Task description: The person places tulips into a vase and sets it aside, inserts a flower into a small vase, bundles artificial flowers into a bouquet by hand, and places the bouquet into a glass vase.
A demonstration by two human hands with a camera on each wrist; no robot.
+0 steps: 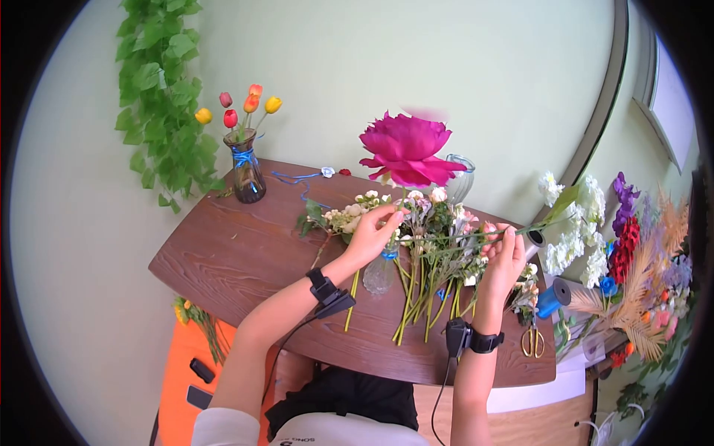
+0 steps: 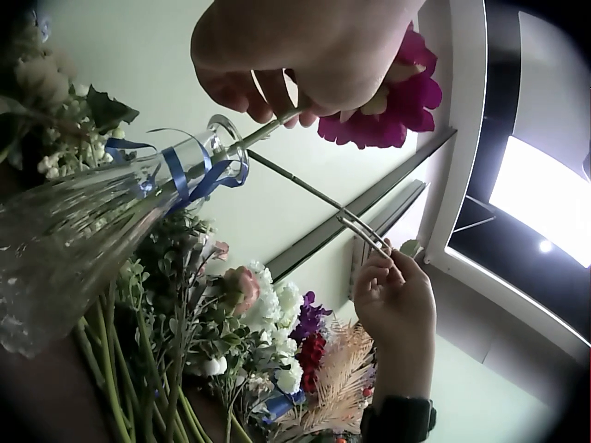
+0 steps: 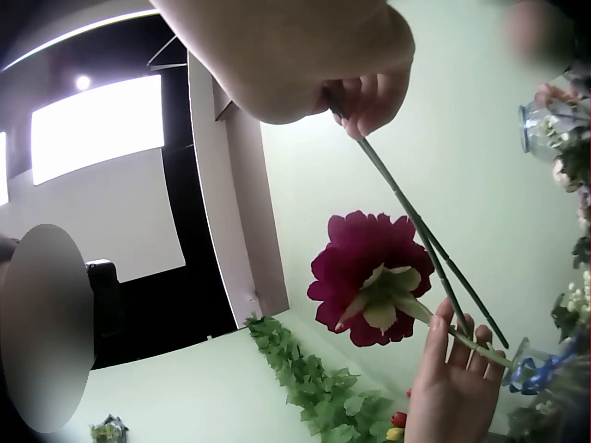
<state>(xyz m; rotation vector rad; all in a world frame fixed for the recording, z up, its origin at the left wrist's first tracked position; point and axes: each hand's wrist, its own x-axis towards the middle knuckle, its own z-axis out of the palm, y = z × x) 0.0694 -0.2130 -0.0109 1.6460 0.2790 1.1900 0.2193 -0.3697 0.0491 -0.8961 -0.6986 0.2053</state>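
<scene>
So the big magenta flower (image 1: 413, 152) is upright over the middle of the table (image 1: 223, 260), its stem down in the clear vase (image 1: 379, 276). Left hand (image 1: 372, 236) reaches up and in from the near left, thumb and fingertips pinching that stem just above the rim. Right hand (image 1: 503, 267) is raised on the right, fingers curled round green stems (image 3: 392, 185) slanting toward the left one. Tulip vase (image 1: 248, 182) sits far left, scissors (image 1: 532, 342) near right.

Flower (image 1: 409, 154): magenta, ruffled, fully open, its stem pinched in my left fingers (image 1: 390, 215)
Vase (image 1: 378, 275): clear glass, blue-ribboned neck, upright on the table (image 1: 223, 249)
Loose stem (image 3: 399, 196): thin, green, forked, slanting from my right fingers (image 3: 374, 106)
</scene>
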